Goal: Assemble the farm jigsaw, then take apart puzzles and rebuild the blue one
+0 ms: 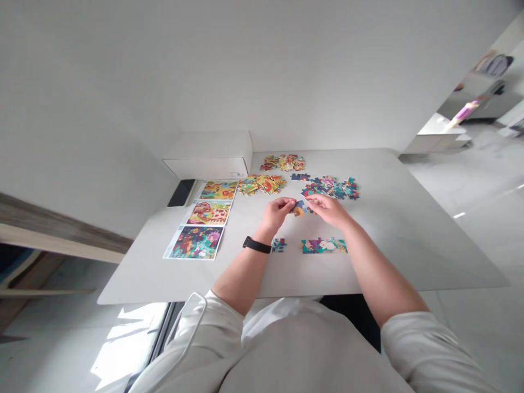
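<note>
A: Counts first?
B: Two hands at work. Three heaps of puzzle pieces: a red-and-yellow heap (284, 162) at the back, a yellow-orange heap (262, 184) nearer, a teal-and-navy heap (331, 186) to the right. Two joined strips: a short strip (279, 245) partly behind the left wrist, a longer strip (323, 245) beside the right forearm. Three printed pictures (208, 213) in a column. One phone (181, 192), one white box (208, 153).

A: And the grip?
B: Left hand (280, 210): thumb and forefinger bent close together at a small blue-and-orange cluster (300, 209). Right hand (325, 209): fingers curled at the cluster's other side, near the teal-and-navy heap. Cannot tell whether either grip is clamped on a piece. The cluster sits between both hands, beyond the two strips.

A: Surface and room?
B: Pale bench (417, 240), rounded corners, its far edge against a plain wall (286, 82). Light floor (483, 185) at right; bright sun patches lower left. Furniture far right is blurred.

A: Materials?
B: Pieces flat, knobbed, thin like card. Strips roughly rectangular, with teal and purple print. Printed pictures white-bordered, the middle one with a red barn. Box smooth, squared. Black band (257, 244) on the left wrist; pale, creased sleeves (434, 344).
</note>
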Demonstrator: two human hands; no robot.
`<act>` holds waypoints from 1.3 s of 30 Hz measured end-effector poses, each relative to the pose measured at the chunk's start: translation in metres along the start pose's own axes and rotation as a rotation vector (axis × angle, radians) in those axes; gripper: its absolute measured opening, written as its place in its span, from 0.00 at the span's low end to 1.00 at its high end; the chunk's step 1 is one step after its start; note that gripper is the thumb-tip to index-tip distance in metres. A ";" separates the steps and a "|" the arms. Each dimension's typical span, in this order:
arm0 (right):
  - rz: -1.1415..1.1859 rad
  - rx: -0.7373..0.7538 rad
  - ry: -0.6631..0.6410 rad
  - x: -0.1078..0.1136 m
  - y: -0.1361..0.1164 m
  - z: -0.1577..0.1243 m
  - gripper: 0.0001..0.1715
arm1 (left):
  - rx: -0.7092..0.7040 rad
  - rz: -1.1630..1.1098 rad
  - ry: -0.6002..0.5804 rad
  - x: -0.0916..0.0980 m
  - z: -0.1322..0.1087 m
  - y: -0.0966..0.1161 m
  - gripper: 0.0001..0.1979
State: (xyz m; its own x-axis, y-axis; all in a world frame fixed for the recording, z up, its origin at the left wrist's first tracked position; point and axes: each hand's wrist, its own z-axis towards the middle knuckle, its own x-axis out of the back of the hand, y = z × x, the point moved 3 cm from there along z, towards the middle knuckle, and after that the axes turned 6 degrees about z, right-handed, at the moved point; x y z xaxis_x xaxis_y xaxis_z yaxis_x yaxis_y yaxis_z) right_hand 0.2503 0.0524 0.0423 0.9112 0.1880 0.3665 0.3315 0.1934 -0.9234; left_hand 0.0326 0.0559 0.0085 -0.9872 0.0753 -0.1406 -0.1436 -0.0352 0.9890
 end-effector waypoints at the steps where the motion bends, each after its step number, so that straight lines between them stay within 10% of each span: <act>1: 0.057 -0.040 -0.051 -0.011 -0.001 0.000 0.22 | -0.003 0.007 -0.001 0.000 0.000 -0.001 0.25; 8: 0.214 -0.122 0.015 -0.047 0.013 -0.007 0.24 | 0.006 0.041 0.045 0.006 -0.002 -0.006 0.19; 16: 0.344 -0.188 0.135 -0.031 0.020 -0.011 0.31 | 0.067 -0.104 0.178 0.029 0.004 0.005 0.20; 26: 0.331 -0.197 0.115 -0.032 0.026 -0.008 0.34 | 0.105 -0.045 -0.064 -0.002 -0.007 -0.010 0.26; 34: 0.365 -0.121 0.541 0.028 0.038 -0.007 0.34 | 0.071 -0.080 0.094 0.015 -0.001 -0.001 0.24; 39: 0.352 -0.130 0.541 0.034 0.043 -0.005 0.33 | 0.076 -0.076 0.114 0.019 -0.001 -0.001 0.25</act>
State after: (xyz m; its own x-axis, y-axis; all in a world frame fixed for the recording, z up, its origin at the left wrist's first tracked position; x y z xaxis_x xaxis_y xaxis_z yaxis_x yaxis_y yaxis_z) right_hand 0.2967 0.0620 0.0139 0.9537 -0.2984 -0.0373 -0.0126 0.0841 -0.9964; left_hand 0.0144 0.0566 0.0047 -0.9758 -0.0389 -0.2153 -0.2169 0.0418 0.9753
